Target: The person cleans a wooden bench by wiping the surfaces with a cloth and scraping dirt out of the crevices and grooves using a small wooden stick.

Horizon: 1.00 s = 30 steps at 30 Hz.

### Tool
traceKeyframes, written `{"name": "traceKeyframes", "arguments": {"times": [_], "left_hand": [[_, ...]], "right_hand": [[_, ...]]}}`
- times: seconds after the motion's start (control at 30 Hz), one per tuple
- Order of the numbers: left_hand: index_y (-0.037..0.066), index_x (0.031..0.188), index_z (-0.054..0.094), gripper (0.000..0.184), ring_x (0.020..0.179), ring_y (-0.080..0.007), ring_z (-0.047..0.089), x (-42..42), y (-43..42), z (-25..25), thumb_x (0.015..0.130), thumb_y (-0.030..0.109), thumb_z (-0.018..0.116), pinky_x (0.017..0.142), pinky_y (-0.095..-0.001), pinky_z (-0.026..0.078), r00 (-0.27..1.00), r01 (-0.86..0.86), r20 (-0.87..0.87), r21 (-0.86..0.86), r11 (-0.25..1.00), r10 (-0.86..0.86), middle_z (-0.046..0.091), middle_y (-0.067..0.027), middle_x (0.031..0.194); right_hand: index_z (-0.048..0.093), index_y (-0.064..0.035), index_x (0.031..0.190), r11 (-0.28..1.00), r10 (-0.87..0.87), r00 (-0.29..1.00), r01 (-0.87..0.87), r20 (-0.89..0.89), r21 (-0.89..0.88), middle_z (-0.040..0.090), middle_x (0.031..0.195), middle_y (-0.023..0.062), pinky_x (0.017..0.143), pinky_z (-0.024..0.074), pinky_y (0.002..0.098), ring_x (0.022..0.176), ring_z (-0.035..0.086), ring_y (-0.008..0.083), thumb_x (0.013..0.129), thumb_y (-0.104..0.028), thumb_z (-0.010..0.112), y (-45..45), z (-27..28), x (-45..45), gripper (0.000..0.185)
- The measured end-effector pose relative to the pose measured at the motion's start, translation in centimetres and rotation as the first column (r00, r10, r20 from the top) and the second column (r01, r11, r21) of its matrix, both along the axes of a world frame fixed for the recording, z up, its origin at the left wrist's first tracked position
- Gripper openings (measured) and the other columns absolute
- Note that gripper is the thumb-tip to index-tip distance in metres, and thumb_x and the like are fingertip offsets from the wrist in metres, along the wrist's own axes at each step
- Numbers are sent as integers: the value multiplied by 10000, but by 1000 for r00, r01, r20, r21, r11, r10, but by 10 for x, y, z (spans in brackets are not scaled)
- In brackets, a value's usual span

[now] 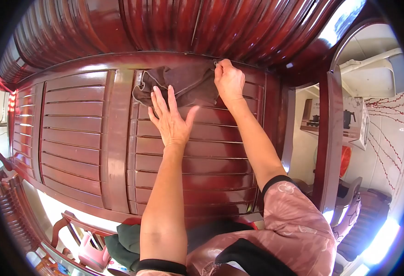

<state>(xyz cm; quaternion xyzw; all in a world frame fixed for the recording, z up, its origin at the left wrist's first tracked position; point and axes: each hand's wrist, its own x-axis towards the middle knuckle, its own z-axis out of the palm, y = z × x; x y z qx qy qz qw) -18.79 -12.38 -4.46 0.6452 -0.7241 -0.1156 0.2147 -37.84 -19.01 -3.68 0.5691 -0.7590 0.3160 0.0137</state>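
Dark brown, pale-seamed cloth (196, 85) lies beneath the left fingers (171, 99), splayed apart, its corner seemingly clamped by the right fingers (219, 72); a one-sided tug could bunch it on the red-brown slatted wooden tabletop (73, 138).

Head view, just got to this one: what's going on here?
A person has a dark brown cloth with pale edging on a glossy reddish-brown slatted wooden bench. The right hand pinches its right corner; the left hand is spread open at its near edge. The cloth lies rumpled, not flat.
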Motion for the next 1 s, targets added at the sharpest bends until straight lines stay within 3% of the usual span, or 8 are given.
{"name": "traceKeyframes", "arguments": {"times": [0.37, 0.47, 0.5, 0.63, 0.77, 0.8, 0.87, 1.0], "left_hand": [[157, 1563, 283, 910, 1507, -357, 174, 1, 1, 2, 863, 637, 612, 1151, -603, 180, 1000, 0, -16, 0, 1000, 0, 142, -183, 1645], [155, 1563, 284, 908, 1507, -358, 173, -1, 0, 1, 865, 635, 611, 1152, -603, 180, 1000, -1, -15, -5, 1000, 1, 145, -186, 1643], [154, 1562, 285, 907, 1506, -358, 173, 0, 0, 2, 865, 635, 611, 1153, -603, 180, 1000, -1, -6, -5, 1000, 1, 146, -188, 1643], [153, 1562, 283, 908, 1507, -356, 171, 0, 1, 2, 866, 636, 610, 1155, -602, 174, 1000, 3, -6, 6, 1000, -3, 145, -187, 1643], [153, 1563, 279, 911, 1508, -354, 170, 1, 1, 1, 866, 639, 607, 1156, -601, 172, 1000, 4, -7, 11, 1000, -4, 146, -185, 1644], [153, 1563, 278, 912, 1508, -353, 171, 0, 0, 2, 866, 640, 607, 1156, -601, 172, 1000, 3, -9, 13, 1000, -3, 146, -185, 1644], [153, 1563, 278, 913, 1508, -353, 170, 0, -1, 3, 866, 640, 608, 1157, -600, 170, 1000, 1, -2, 9, 1000, -1, 147, -187, 1643], [153, 1563, 278, 912, 1510, -352, 166, 0, 0, 2, 866, 636, 612, 1157, -601, 166, 1000, 2, -2, 2, 1000, -2, 146, -188, 1643]], "right_hand": [[631, -13, 810, 984, -108, 965, 138, 240, -113, 670, 677, 191, 628, 539, 470, 641, 667, 412, 860, -126, 685, -8, -12, -19, 135], [633, 6, 819, 974, -195, 868, 225, 456, -11, 663, 654, 181, 630, 542, 449, 605, 673, 368, 860, -130, 690, 1, -28, -31, 153], [636, 18, 843, 975, -198, 856, 220, 478, 10, 656, 632, 172, 605, 538, 416, 572, 672, 305, 880, -117, 679, 6, -19, -25, 146], [617, 21, 851, 994, -57, 814, 103, 578, -47, 654, 614, 154, 512, 522, 369, 492, 648, 232, 918, -101, 648, 3, 1, -6, 143], [590, 19, 856, 986, -87, 825, 151, 558, -69, 640, 588, 132, 459, 506, 342, 462, 631, 199, 930, -71, 620, 2, -13, -17, 120], [613, 39, 888, 985, -113, 755, 172, 646, -29, 660, 613, 88, 426, 467, 288, 449, 597, 120, 935, -59, 626, 7, -7, -17, 109], [598, 29, 868, 974, -186, 736, 227, 652, 21, 646, 603, 75, 431, 476, 307, 452, 599, 131, 949, -76, 613, 15, -2, -16, 133], [604, 37, 882, 983, -32, 752, 141, 658, -114, 650, 612, 76, 432, 464, 281, 448, 585, 116, 955, -79, 624, 8, 8, -5, 138]]}}
